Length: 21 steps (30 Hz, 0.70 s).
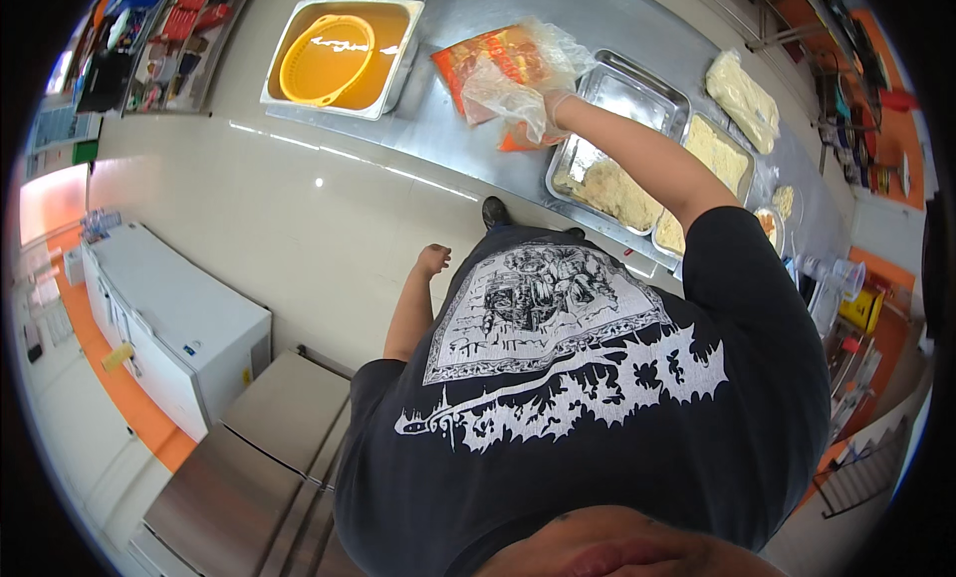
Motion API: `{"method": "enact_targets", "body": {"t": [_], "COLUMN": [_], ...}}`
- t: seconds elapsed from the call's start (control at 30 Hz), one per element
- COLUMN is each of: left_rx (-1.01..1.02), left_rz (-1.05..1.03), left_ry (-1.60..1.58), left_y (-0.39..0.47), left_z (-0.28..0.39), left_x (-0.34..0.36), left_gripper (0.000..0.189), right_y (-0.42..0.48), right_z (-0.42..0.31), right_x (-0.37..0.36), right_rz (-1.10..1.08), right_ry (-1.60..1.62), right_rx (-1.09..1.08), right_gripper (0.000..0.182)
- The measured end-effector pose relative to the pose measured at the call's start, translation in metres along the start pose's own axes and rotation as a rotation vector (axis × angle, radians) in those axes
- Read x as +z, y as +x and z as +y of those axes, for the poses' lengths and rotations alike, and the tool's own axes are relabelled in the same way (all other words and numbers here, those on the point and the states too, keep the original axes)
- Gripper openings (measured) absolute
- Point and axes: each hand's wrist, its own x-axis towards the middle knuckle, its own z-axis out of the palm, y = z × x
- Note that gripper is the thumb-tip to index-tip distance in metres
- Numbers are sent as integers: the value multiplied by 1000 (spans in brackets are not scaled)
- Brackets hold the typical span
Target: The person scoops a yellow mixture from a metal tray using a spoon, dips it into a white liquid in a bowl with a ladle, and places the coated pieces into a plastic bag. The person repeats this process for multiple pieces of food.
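My right hand [554, 121] reaches over the steel table, with thin clear plastic about its wrist. It touches an orange and clear plastic packet [497, 58], and crumpled film hides most of its fingers, so their grip cannot be made out. Below the packet's main part, a smaller orange piece shows by the hand. My left hand [435, 258] hangs beside my body over the floor, holding nothing, its fingers loosely bent. Right of the packet lies a steel tray [635, 80]. Under my forearm, another steel tray [556, 175] holds pale crumbs [616, 192].
A steel basin [407, 54] of orange-brown liquid with a yellow basket [328, 58] stands left on the steel table [358, 129]. Farther right are a crumb-filled tray [717, 151], a bag of pale contents [742, 99] and a bowl [769, 226]. A white chest freezer [179, 308] stands at left.
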Motion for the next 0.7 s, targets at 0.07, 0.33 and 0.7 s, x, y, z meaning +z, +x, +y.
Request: {"method": "enact_targets", "body": {"t": [0.07, 0.33, 0.7], "left_rx": [29, 7, 40], "left_rz": [-57, -192, -136], "left_ry": [100, 378, 250], "left_y": [6, 14, 25], "left_z": [-24, -53, 75], "left_x": [-3, -8, -13], "left_gripper": [32, 30, 32], "right_y": [28, 14, -11], "right_z": [27, 15, 15], "right_x": [29, 15, -26], "right_rz": [-114, -229, 109], "right_ry": [-325, -211, 172], "right_rx": [3, 80, -46], "right_gripper": [36, 32, 20]}}
